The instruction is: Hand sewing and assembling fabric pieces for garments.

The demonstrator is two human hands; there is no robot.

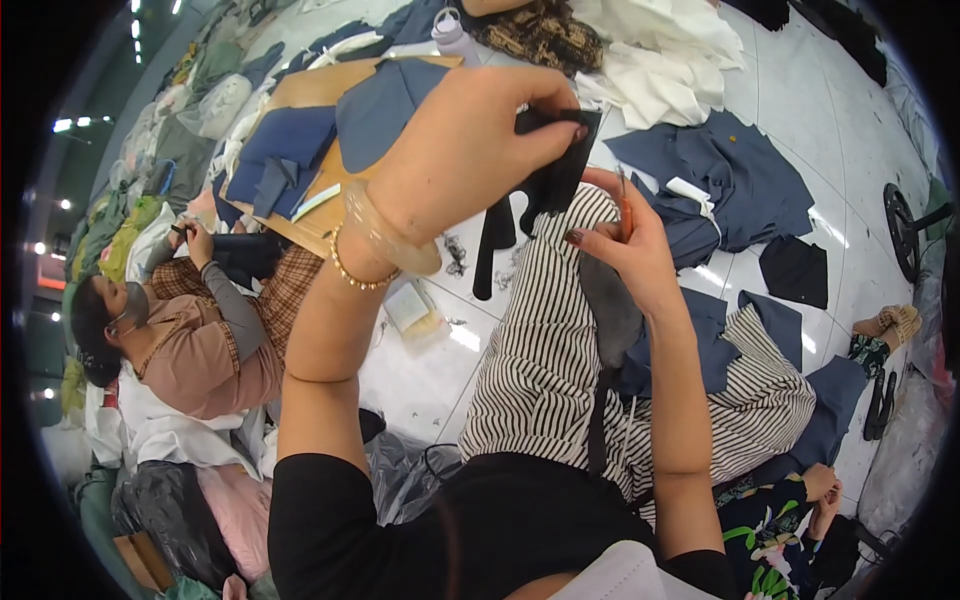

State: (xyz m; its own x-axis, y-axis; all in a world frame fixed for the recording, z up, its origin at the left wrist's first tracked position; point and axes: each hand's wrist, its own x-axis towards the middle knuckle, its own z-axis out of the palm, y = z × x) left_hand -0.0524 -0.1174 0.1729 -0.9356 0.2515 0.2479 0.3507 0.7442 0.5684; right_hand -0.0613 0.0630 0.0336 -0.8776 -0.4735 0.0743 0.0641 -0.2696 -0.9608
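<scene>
The left hand [470, 150] is raised, its grip closed on a black fabric piece [555, 165] pinched between thumb and fingertips. Just beside it the right hand [625, 250] has its grip closed around a small orange-handled cutter [622, 205], close under the cloth's lower edge. A striped garment [545, 360] lies across the lap beneath. Navy fabric pieces [725, 180] are scattered on the white floor [800, 90]. To the left another person [190, 330] sits beside a wooden board [315, 85] stacked with blue cuttings [290, 150].

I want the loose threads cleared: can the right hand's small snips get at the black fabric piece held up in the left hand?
Probably yes: the right hand with its snips sits just beside the black fabric piece pinched by the left hand, nothing between.
</scene>
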